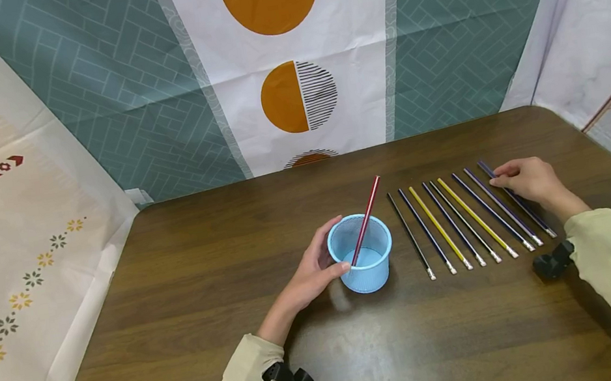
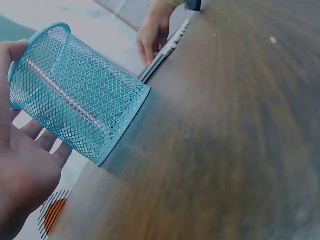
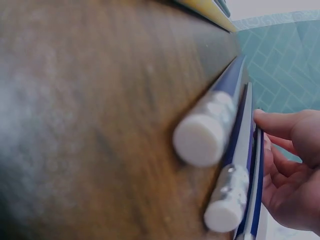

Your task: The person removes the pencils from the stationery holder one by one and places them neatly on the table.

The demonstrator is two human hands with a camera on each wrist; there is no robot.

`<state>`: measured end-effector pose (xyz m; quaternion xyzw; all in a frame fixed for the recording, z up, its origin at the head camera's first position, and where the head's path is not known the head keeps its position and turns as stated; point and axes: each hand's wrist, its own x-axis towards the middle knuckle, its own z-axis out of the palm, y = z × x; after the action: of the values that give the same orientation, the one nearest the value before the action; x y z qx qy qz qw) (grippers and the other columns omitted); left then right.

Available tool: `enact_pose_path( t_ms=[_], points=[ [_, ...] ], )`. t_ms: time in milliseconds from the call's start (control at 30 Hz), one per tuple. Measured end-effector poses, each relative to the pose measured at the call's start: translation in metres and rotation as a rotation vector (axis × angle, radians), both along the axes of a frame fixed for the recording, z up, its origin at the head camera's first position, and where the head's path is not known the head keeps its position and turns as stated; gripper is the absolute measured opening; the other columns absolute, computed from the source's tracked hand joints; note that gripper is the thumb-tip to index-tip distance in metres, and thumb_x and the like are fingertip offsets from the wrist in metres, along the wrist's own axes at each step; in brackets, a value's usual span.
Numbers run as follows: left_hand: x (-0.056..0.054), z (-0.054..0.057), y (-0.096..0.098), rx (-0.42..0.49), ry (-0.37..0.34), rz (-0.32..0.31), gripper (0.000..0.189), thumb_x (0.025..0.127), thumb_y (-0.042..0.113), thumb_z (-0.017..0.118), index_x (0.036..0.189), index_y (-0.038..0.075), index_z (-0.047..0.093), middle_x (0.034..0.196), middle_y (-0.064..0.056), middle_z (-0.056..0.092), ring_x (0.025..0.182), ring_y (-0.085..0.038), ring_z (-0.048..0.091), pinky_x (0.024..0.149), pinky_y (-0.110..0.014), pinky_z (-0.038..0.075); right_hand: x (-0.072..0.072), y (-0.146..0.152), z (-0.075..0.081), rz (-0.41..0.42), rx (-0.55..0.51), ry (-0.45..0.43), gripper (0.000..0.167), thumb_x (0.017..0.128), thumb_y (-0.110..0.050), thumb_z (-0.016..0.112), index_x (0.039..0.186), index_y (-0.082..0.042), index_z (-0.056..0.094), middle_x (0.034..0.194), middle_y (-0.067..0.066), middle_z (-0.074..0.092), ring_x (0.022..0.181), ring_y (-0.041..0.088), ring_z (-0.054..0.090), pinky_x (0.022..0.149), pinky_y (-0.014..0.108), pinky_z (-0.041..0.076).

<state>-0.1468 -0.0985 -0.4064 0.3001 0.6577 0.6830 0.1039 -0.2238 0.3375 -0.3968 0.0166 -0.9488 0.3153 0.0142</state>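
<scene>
A light blue mesh pencil cup stands upright on the table with one red striped pencil leaning inside it. My left hand grips the cup near its rim, thumb on the near side and fingers round the far side. To the right of the cup lies a row of pencils, eraser ends toward me. At the right end of this row, my right hand pinches a dark blue pencil between thumb and fingers near its far end. In the right wrist view, the thumb lies against that pencil.
Several other pencils lie side by side between cup and right hand, among them a black pencil, a yellow pencil and a purple pencil. The brown wooden table meets a patterned cloth at its far edge.
</scene>
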Motion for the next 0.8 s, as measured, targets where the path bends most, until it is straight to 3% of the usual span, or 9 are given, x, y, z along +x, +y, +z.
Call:
enact_pose_path(
  t_ms=[167, 400, 567, 800],
  points=[
    [0.0001, 0.0005, -0.0001, -0.006, -0.001, -0.001, 0.081, 0.088, 0.02, 0.071, 0.149, -0.001, 0.023, 0.142, -0.021, 0.038, 0.131, -0.033, 0.037, 0.106, -0.037, 0.034, -0.0008, -0.0002, -0.0018, 0.0, 0.014, 0.003, 0.034, 0.093, -0.016, 0.065, 0.108, 0.015, 0.062, 0.094, 0.027, 0.064, 0.083, 0.035, 0.057, 0.064, 0.032, 0.044],
    [0.0007, 0.0008, -0.0002, -0.007, 0.004, -0.002, 0.086, 0.087, 0.035, 0.073, 0.15, 0.004, 0.025, 0.142, -0.022, 0.038, 0.131, -0.033, 0.038, 0.106, -0.038, 0.034, -0.0012, 0.0006, -0.0013, 0.008, 0.015, 0.006, 0.035, 0.092, -0.016, 0.066, 0.107, 0.015, 0.062, 0.088, 0.022, 0.065, 0.079, 0.031, 0.055, 0.064, 0.034, 0.043],
    [0.0003, 0.0007, 0.0001, -0.002, 0.011, -0.003, 0.086, 0.087, 0.037, 0.073, 0.15, 0.003, 0.026, 0.142, -0.022, 0.037, 0.132, -0.033, 0.037, 0.107, -0.041, 0.033, -0.0012, 0.0005, -0.001, 0.009, 0.013, 0.005, 0.034, 0.092, -0.016, 0.066, 0.107, 0.014, 0.062, 0.087, 0.019, 0.065, 0.077, 0.028, 0.054, 0.064, 0.032, 0.043],
    [0.0004, 0.0013, -0.0001, -0.018, 0.004, 0.002, 0.09, 0.085, 0.043, 0.073, 0.15, 0.005, 0.025, 0.142, -0.021, 0.038, 0.131, -0.033, 0.037, 0.107, -0.045, 0.032, -0.0001, 0.0009, 0.0018, 0.004, -0.024, -0.016, 0.038, 0.094, -0.02, 0.064, 0.11, 0.014, 0.061, 0.096, 0.026, 0.063, 0.076, 0.025, 0.055, 0.059, 0.029, 0.045]
  ],
)
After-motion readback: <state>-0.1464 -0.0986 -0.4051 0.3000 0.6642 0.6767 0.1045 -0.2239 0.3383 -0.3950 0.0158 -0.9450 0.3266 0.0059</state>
